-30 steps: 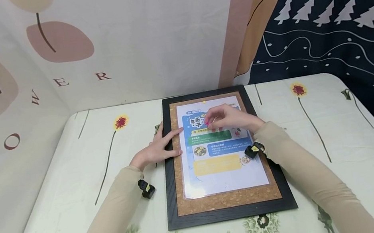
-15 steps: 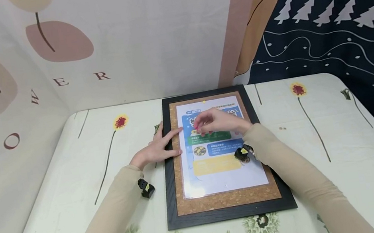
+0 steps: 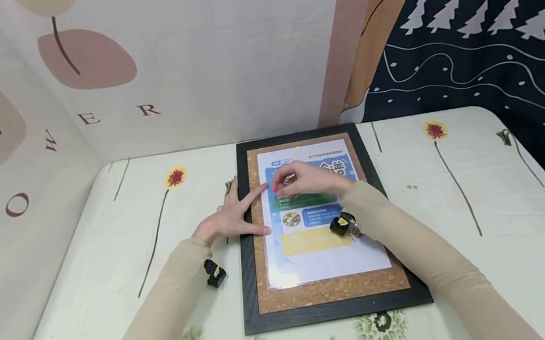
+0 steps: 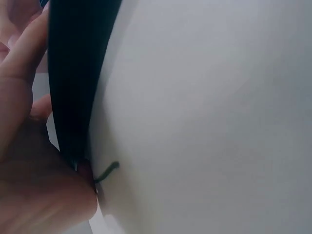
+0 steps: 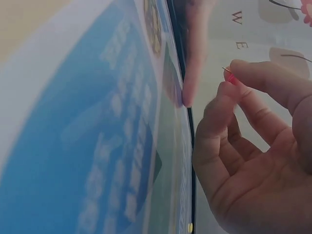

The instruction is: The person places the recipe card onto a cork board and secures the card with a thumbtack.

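Lying in black frame (image 3: 338,310): printed sheet (image 3: 317,239)

Pink pushpin (image 5: 233,78), black frame (image 3: 338,310), speckled brown cork (image 3: 333,290), blue-panelled white sheet (image 3: 313,266), flower-printed pale tablecloth (image 3: 493,160)

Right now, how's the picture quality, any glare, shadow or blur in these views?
Head view: bright overall, with glare on the lower left of the printed sheet; left wrist view: dim, the left hand darkened and the pale tablecloth shaded along the dark frame; right wrist view: the sheet's close print is blurred, while the right hand and pink pin look clearer.
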Demonstrator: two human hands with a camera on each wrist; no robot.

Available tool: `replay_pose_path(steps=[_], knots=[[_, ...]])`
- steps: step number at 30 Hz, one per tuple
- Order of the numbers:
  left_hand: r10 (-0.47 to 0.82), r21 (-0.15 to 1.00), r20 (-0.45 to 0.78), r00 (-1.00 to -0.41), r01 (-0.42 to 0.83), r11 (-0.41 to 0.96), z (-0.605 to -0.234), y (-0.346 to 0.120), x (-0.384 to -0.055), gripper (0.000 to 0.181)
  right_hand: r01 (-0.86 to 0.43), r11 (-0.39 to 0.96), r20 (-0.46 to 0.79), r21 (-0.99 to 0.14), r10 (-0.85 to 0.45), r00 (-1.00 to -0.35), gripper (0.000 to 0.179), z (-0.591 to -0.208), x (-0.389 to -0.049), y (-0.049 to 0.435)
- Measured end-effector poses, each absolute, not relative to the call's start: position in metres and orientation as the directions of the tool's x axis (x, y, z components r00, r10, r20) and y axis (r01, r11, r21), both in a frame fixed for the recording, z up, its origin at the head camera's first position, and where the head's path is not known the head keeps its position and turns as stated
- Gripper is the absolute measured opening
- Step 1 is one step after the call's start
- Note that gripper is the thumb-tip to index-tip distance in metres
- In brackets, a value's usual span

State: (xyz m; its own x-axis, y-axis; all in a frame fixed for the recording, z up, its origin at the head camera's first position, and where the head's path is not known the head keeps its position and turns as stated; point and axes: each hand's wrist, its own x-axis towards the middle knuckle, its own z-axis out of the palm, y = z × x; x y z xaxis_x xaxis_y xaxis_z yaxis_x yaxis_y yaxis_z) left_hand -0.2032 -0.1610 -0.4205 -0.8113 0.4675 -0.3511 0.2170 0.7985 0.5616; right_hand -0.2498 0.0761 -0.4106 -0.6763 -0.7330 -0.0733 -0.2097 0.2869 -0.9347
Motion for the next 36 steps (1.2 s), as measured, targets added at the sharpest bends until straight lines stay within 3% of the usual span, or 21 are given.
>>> replay_pose_path(steps=[17, 25, 36], knots=[[0.444, 0.565, -0.387, -0.808, 0.172, 0.807, -0.421, -0.162, -0.203, 0.103, -0.291, 0.313, -0.089, -0.904, -0.803, -0.589, 0.014, -0.414, -0.252, 0.049], [0.469, 0.566, -0.367, -0.803, 0.207, 0.798, -0.421, -0.164, -0.203, 0.104, -0.307, 0.418, -0.165, -0.855, -0.781, -0.603, 0.014, -0.411, -0.252, 0.042], [0.484, 0.570, -0.366, -0.795, 0.219, 0.792, -0.419, -0.164, -0.203, 0.105, -0.383, 0.441, -0.144, -0.812, -0.786, -0.601, 0.010, -0.412, -0.252, 0.038]])
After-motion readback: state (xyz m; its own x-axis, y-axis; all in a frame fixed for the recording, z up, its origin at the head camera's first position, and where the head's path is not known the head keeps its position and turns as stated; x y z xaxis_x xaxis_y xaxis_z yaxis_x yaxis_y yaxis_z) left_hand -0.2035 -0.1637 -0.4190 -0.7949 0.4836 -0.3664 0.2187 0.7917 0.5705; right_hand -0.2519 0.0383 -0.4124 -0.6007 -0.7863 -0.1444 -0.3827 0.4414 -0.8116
